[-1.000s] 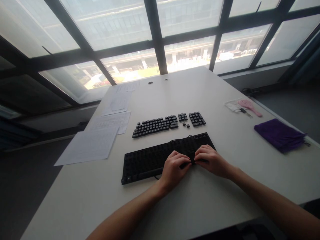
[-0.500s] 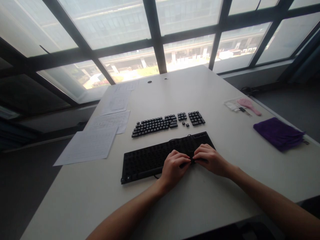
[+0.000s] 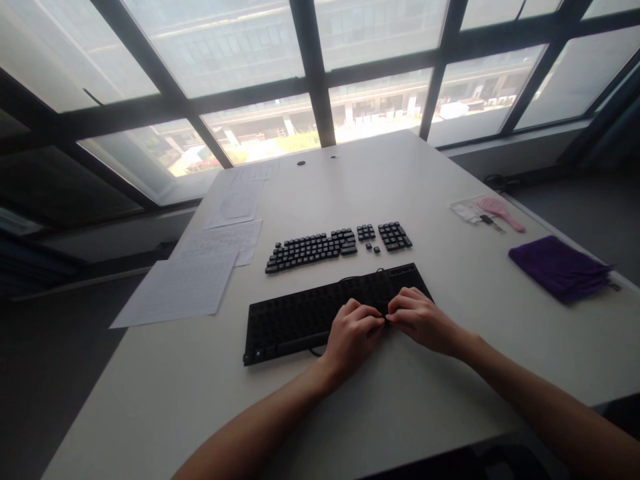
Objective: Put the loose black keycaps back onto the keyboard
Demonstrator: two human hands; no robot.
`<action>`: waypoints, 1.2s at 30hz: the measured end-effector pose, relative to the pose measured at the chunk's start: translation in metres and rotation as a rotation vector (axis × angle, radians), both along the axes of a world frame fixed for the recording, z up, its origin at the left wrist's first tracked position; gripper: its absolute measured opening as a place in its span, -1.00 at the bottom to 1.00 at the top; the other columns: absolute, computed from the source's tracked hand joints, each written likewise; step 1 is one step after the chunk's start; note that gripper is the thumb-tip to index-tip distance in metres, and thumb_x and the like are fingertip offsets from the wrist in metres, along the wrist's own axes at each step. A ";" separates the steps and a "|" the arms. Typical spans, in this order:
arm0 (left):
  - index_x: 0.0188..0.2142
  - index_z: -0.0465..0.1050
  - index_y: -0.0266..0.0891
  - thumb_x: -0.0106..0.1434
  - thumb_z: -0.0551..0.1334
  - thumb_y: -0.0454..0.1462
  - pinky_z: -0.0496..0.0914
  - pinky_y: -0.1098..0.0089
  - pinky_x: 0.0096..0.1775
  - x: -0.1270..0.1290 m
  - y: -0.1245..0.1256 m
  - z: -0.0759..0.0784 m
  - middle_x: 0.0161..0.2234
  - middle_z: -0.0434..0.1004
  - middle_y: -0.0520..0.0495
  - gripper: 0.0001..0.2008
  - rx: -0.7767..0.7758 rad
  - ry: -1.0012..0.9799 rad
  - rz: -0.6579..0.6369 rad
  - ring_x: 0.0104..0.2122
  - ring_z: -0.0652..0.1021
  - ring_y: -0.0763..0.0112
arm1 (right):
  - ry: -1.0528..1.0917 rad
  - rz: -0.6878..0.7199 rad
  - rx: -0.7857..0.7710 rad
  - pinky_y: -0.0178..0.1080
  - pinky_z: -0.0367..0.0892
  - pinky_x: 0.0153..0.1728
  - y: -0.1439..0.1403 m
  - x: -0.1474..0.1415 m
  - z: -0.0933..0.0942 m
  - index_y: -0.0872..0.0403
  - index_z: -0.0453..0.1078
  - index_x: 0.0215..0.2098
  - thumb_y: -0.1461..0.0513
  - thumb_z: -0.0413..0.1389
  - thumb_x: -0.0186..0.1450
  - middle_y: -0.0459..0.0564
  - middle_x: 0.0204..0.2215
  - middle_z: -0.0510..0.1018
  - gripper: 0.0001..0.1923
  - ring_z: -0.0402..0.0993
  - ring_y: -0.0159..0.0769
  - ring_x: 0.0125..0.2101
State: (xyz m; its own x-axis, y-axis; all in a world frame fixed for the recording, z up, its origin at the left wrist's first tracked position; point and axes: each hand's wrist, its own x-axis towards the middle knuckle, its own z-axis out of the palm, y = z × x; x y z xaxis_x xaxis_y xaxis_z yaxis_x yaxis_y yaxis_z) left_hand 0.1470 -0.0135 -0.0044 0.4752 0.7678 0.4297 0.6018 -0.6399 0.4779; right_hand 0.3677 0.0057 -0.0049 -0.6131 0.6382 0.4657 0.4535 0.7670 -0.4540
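Observation:
A black keyboard [image 3: 295,312] lies at a slant in front of me, with most of its keycaps off; a few caps remain at its near left corner. My left hand [image 3: 354,331] rests over its near edge, right of the middle, fingers closed in a pinch. Close against it, my right hand [image 3: 419,320] pinches at the same spot. The fingertips of both hands nearly meet, and whatever is between them is too small and dark to make out. Behind the keyboard, the loose black keycaps [image 3: 310,250] lie in rows on the table.
Printed sheets [image 3: 175,293] run along the table's left side. On the right lie a folded purple cloth [image 3: 557,267], a pink hairbrush-shaped tool [image 3: 500,210] and a clear plastic bag [image 3: 465,211]. The white table [image 3: 380,180] reaches to the windows.
Both hands stay at the same spot on the keyboard, with their fingertips slightly closer together. The whole view has shifted a little.

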 end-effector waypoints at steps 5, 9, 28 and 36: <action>-0.34 0.64 -0.14 0.36 0.28 -0.29 0.46 0.23 -0.21 0.000 0.001 0.002 -0.25 0.67 -0.06 -0.85 0.004 0.015 -0.007 -0.26 0.48 0.26 | -0.048 -0.026 0.023 -0.11 0.22 -0.19 -0.001 -0.004 0.005 0.03 0.50 -0.41 0.27 0.10 0.46 -0.01 -0.30 0.61 -0.73 0.39 -0.23 -0.25; -0.34 0.63 -0.14 0.36 0.29 -0.29 0.45 0.22 -0.21 0.001 0.002 0.003 -0.26 0.67 -0.05 -0.85 -0.014 0.039 -0.016 -0.27 0.49 0.27 | -0.101 -0.049 0.017 -0.11 0.21 -0.22 0.000 -0.003 0.003 0.04 0.49 -0.44 0.29 0.12 0.44 -0.02 -0.31 0.61 -0.73 0.39 -0.23 -0.26; -0.36 0.62 -0.15 0.38 0.25 -0.28 0.46 0.22 -0.18 -0.001 0.001 0.003 -0.22 0.59 -0.10 -0.80 -0.002 0.094 -0.016 -0.21 0.46 0.27 | -0.070 -0.083 -0.053 -0.13 0.24 -0.21 -0.004 -0.003 0.000 0.04 0.44 -0.43 0.30 0.15 0.40 -0.01 -0.33 0.56 -0.78 0.39 -0.21 -0.26; -0.36 0.59 -0.16 0.39 0.24 -0.27 0.45 0.21 -0.19 0.000 -0.002 0.000 -0.24 0.58 -0.10 -0.80 0.002 0.093 -0.003 -0.22 0.46 0.26 | -0.061 -0.053 -0.056 -0.10 0.26 -0.17 -0.004 -0.003 0.000 0.02 0.46 -0.34 0.28 0.15 0.40 -0.01 -0.32 0.58 -0.86 0.42 -0.20 -0.25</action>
State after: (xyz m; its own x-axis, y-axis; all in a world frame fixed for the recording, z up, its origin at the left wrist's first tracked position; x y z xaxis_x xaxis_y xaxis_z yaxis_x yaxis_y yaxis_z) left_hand 0.1471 -0.0157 -0.0048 0.5157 0.7655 0.3849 0.6414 -0.6427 0.4189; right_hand 0.3652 0.0019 -0.0048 -0.6041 0.6945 0.3908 0.5210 0.7153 -0.4658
